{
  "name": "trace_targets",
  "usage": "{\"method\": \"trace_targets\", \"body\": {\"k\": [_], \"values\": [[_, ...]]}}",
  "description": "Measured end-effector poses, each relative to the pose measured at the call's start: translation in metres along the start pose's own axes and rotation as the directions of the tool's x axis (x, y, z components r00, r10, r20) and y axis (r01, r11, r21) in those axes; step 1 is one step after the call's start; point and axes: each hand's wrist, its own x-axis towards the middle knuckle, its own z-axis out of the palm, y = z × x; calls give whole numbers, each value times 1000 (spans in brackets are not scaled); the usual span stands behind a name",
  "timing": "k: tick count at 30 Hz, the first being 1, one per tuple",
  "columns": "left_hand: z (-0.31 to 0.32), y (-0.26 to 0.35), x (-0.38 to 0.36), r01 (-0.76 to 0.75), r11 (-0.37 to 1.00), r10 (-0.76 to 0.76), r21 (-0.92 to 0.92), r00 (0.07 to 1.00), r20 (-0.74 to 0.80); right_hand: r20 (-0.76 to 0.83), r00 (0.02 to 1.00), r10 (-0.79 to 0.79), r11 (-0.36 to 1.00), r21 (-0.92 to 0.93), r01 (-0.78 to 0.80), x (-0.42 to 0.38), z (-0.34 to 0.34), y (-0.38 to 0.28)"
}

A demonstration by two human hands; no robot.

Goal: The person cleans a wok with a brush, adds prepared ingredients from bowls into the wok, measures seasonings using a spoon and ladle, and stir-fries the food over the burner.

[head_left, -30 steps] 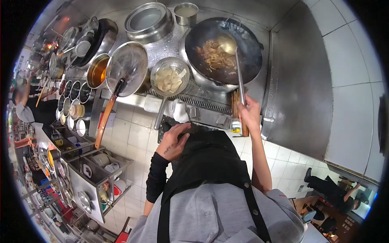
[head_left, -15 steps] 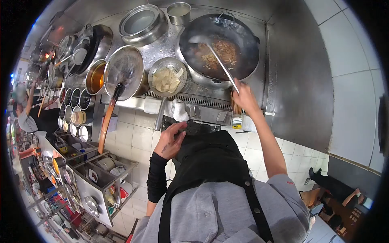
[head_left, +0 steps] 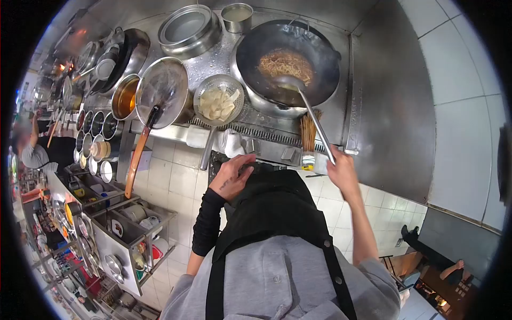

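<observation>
My right hand [head_left: 342, 169] is wrapped round the handle of a long metal ladle [head_left: 316, 124], whose bowl rests in the dark wok [head_left: 325, 80] at the near edge of the shredded food [head_left: 285, 65]. Near the apron, my left hand [head_left: 233, 176] holds nothing, its fingers bent and somewhat apart. A perforated strainer [head_left: 217, 84] with pale flat pieces [head_left: 217, 105] sits left of the wok, its handle pointing down toward my left hand. Beside it a fine round sieve [head_left: 162, 88] with a wooden handle lies over a pot.
Behind are a lidded steel pot [head_left: 186, 32] and a small steel pot [head_left: 237, 18]. Amber liquid fills another pot [head_left: 126, 100]. Seasoning tins [head_left: 97, 126] and a shelf cart [head_left: 152, 229] stand left. A bamboo brush [head_left: 308, 130] is below the wok. Other people are at far left and lower right.
My right hand has moved down and right, drawing the ladle's bowl from the wok's far left side to the near side of the food. The bamboo brush now shows more fully.
</observation>
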Motion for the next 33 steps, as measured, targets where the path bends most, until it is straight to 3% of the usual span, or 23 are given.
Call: {"method": "trace_targets", "body": {"k": [1,4,7,8,11,13,15,18,21,26,29,30,32,33], "values": [[-1,8,3,0,1000,0,16,1000,15,-65,998,-20,1000,-8,19,5,17,7],[-6,14,5,-11,1000,11,7,1000,-1,-175,965,195,976,134,-173,25,39,-13],[-11,7,-12,82,997,-82,-5,996,-35,-292,921,259,966,108,-237,53,65,-9],[-15,4,-17,122,992,-121,25,992,-30,-404,895,190,981,38,-191,66,84,7],[-22,-7,-32,158,987,-159,-16,984,-76,-148,965,217,959,217,-183,100,96,36],[-26,-14,-41,152,988,-149,18,983,-106,111,969,218,747,621,-239,97,63,5],[-33,-10,-45,176,984,-170,38,978,-120,22,991,134,750,651,-117,84,65,-1],[-37,-4,-49,184,983,-180,6,969,-171,-112,974,195,862,494,-116,55,61,-17],[-34,-2,-52,194,980,-197,-30,967,-163,-34,978,208,879,445,-172,42,28,-29],[-32,-4,-41,124,992,-118,27,980,-159,263,951,162,790,544,-285,17,-25,-50],[-33,-1,-32,118,993,-118,-8,980,-163,338,923,182,772,532,-347,16,-11,-45],[-34,0,-29,85,996,-87,-22,982,-166,304,936,180,819,480,-314,20,6,-30],[-26,-8,-23,27,999,-23,26,986,-168,28,995,93,972,213,-97,29,51,2],[-26,-9,-19,0,999,9,54,985,-174,-23,994,111,977,185,-104,32,52,-1]]}}
